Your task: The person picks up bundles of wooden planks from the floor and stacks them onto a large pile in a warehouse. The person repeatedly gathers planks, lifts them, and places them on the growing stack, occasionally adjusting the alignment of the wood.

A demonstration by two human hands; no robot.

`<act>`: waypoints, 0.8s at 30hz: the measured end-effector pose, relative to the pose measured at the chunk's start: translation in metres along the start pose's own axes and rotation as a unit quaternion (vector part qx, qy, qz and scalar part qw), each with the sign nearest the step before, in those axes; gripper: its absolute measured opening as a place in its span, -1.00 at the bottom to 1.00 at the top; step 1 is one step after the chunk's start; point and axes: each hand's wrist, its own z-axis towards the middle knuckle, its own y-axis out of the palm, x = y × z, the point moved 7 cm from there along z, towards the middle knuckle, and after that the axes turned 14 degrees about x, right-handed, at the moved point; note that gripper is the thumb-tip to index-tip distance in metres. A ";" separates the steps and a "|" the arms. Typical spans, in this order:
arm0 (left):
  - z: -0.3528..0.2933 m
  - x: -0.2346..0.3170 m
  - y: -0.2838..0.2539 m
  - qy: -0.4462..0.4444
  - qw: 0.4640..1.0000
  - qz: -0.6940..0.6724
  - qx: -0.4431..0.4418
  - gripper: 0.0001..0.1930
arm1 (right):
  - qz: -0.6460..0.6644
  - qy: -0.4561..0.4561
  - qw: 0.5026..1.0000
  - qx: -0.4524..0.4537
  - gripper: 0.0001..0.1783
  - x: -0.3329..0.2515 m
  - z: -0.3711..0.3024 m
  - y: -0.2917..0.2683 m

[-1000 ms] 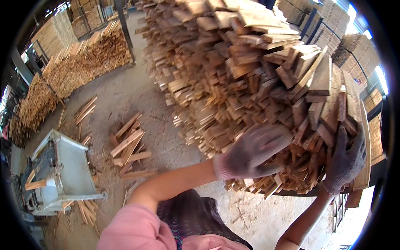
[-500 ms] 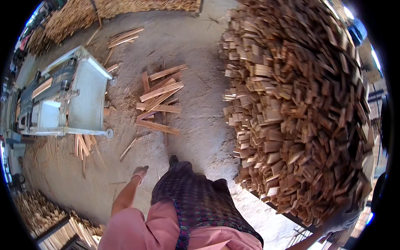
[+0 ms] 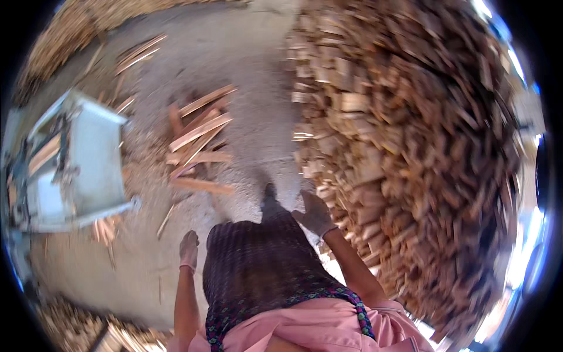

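Note:
My left hand (image 3: pixel 189 249), in a pale glove, hangs low over the floor beside the dark patterned apron (image 3: pixel 252 258). Its fingers look curled together, with nothing seen in them. My right hand (image 3: pixel 315 215), also gloved, is open in front of me with thumb and fingers apart and nothing held. It is nearest to the tall stack of short wooden slats (image 3: pixel 375 170) on my right; whether it touches the stack cannot be told. A loose pile of wooden boards (image 3: pixel 202 127) lies crisscrossed on the floor ahead to the left.
At the left stands a pale metal machine (image 3: pixel 97 158) with a board (image 3: pixel 44 155) on it. More boards (image 3: pixel 141 53) lie on the floor farther off. Stacked wood (image 3: pixel 64 35) lines the far left, with another stack (image 3: pixel 70 325) at the near left. Concrete floor (image 3: pixel 258 88) runs along the slats.
My right hand has come from the far lower right, by the stack, to the front of my body. My left hand still hangs low. The view has shifted and blurred; a foot is farther ahead.

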 end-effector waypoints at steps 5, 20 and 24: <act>-0.028 -0.061 -0.030 -0.090 0.993 -0.032 0.072 -0.59 | -0.066 -0.022 0.983 -0.170 -0.09 -0.011 0.091 0.035; -0.042 -0.091 0.024 -0.238 0.933 -0.213 0.167 -0.58 | -0.201 0.007 0.930 -0.307 -0.14 -0.029 0.194 0.071; -0.052 -0.047 0.022 -0.242 0.903 -0.275 0.224 -0.58 | -0.188 -0.075 0.924 -0.324 -0.18 -0.039 0.247 0.093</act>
